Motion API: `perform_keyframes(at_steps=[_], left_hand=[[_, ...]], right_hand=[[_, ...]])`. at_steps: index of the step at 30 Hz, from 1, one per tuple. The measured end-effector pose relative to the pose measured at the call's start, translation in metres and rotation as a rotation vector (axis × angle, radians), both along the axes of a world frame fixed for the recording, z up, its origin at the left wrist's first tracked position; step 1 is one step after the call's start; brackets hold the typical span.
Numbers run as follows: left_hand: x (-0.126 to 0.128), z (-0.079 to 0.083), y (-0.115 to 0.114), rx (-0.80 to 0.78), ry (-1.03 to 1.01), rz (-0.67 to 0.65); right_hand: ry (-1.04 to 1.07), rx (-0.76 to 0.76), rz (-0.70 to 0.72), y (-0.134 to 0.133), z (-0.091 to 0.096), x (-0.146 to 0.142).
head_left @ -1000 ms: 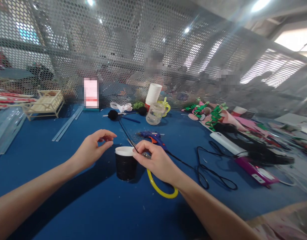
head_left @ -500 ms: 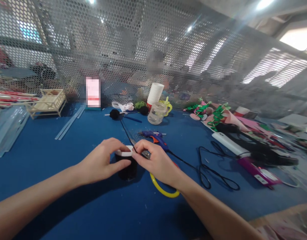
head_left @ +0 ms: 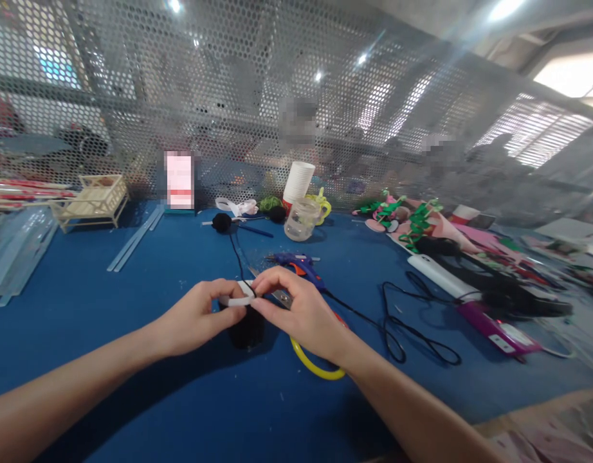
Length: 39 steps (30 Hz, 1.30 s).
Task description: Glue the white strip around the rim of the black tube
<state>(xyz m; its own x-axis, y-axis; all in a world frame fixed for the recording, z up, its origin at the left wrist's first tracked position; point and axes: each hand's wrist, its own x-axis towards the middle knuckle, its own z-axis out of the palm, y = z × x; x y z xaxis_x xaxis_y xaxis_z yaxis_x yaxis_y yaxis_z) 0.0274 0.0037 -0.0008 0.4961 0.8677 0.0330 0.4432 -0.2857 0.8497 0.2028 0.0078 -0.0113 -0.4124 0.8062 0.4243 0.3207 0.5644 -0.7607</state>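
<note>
A cup with a white rim and dark, yarn-like wrapping stands on the blue table in front of me. My left hand is closed on the left side of its rim, thumb in front and fingers at the top. From the right, my right hand pinches black yarn at the rim. That strand runs back to a black yarn ball. Scissors with a yellow handle lie partly hidden beneath my right hand. Just beyond it rests a blue glue gun.
A clear plastic cup and stacked white paper cups stand at the back. A lit phone leans by the mesh wall. Left are a small bamboo bed and glue sticks; right, a purple power strip and black cable.
The yarn has gone from taut to slack and curved. My left fingers have come down closer around the rim, while my right hand has shifted slightly left along it.
</note>
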Motion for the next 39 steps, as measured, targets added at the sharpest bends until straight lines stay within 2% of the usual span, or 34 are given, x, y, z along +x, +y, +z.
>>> perform_keyframes(at_steps=[2,5,10,13,17,20,22,25,28,30,32,36,39], left_hand=[[-0.002,-0.002,0.002,-0.045,-0.063,0.003],[-0.004,-0.009,0.006,-0.097,-0.143,-0.007],[-0.006,-0.017,0.011,-0.056,-0.162,0.0],[-0.007,-0.014,0.011,0.005,-0.089,-0.016],[-0.008,-0.002,0.01,0.046,0.071,-0.069],[-0.01,0.006,0.01,0.068,0.153,-0.113],[-0.012,0.008,0.011,0.071,0.174,-0.132],[-0.013,0.005,0.013,0.057,0.111,-0.138],[-0.014,-0.004,0.016,0.045,-0.052,-0.117],[-0.015,-0.01,0.018,0.019,-0.13,-0.076],[-0.015,-0.015,0.021,-0.012,-0.169,-0.027],[-0.016,-0.02,0.023,0.005,-0.202,0.018],[-0.017,-0.021,0.023,-0.01,-0.222,0.043]], right_hand=[[0.049,-0.015,-0.032,0.004,0.003,0.007],[0.014,-0.034,-0.171,0.015,0.008,0.022],[-0.398,-0.066,-0.559,0.046,0.012,0.049],[-0.52,-0.099,-0.632,0.062,0.004,0.06],[-0.637,-0.186,-0.606,0.073,-0.018,0.068],[-0.629,-0.203,-0.6,0.077,-0.031,0.069],[-0.588,-0.211,-0.61,0.078,-0.033,0.068],[-0.478,-0.208,-0.623,0.076,-0.023,0.065],[-0.339,-0.185,-0.585,0.064,-0.005,0.062],[-0.256,-0.235,-0.497,0.051,0.006,0.057],[-0.117,-0.347,-0.347,0.036,0.013,0.05],[-0.036,-0.349,-0.206,0.01,0.012,0.037],[-0.066,-0.279,-0.238,-0.002,0.004,0.032]])
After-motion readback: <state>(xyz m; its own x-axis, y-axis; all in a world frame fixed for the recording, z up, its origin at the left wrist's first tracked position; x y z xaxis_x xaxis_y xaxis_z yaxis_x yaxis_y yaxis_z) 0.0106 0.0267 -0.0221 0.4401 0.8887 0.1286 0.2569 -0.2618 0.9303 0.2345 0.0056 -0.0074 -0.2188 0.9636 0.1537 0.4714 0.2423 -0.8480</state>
